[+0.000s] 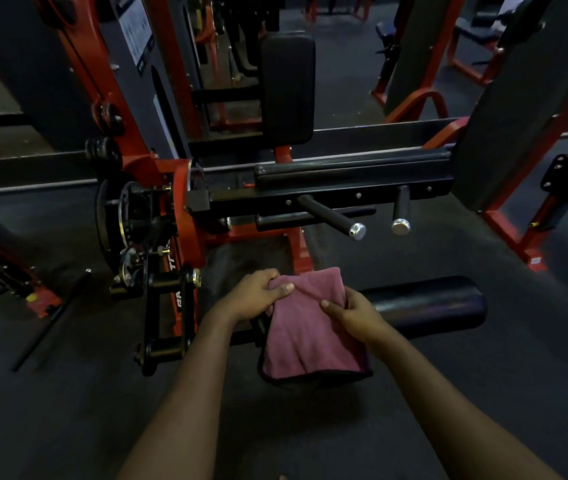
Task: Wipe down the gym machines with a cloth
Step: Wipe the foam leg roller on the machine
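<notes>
Gym machine [185, 209], red and black steel frame, is seen filling the upper and left parts of the view; its top is cut off by the frame edge. A black upright back pad [287, 88] is mounted behind a long horizontal bar. Lettering on the red lower member is partly covered by a black bracket and cannot be read. The background is dim and blurred; further red frames are made out only roughly.

Black roller pad [424, 303] is noted lying horizontally low on the machine, above the dark rubber floor [68, 410]. Its left end is hidden behind the cloth.

Maroon cloth [310, 327], folded, with dark trim along the lower edge, is held up in front of the roller pad's left end and hangs below both hands. Whether it touches the pad cannot be told.

Left hand [253, 296] is closed on the cloth's upper left corner, the thumb laid on top, the fingers tucked under and mostly hidden. Right hand [351, 315] grips the upper right edge, the thumb pressed on the front face, the fingers concealed behind the fabric.

Two black handle pegs [334, 214] with chrome end caps are seen projecting from the bar, well above the cloth.
</notes>
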